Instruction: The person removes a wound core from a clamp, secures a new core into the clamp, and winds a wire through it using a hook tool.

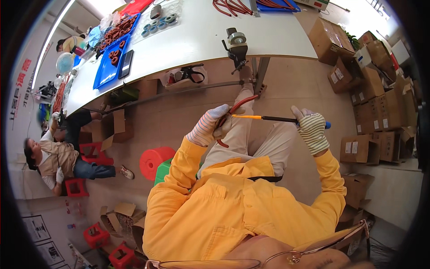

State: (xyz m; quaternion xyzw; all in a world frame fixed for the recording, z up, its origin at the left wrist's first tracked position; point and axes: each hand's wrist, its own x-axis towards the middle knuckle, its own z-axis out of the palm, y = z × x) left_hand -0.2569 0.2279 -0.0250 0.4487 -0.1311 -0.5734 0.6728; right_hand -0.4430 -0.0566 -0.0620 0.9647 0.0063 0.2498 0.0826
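My left hand [210, 124], in a striped knit glove, is closed around a curved red-brown strip [244, 102], its ends sticking out above and below the fist. Gloved too, my right hand [312, 130] grips a slim rod-like tool [278, 119] near its blue end. The tool has a dark shaft and an orange-yellow front part, which points left and reaches the fingers of my left hand. Whether its tip touches the strip I cannot tell. Both hands are over my lap, in front of a small bench vise [236, 45] on the table edge.
The white table [192, 38] carries blue trays [105, 74] of red-brown rings, a phone [126, 64] and tape-like rolls [159, 26]. Cardboard boxes [369, 116] are stacked at right. Left, a co-worker [56, 161] sits near red stools [96, 154]. A red round stool [155, 162] stands beside me.
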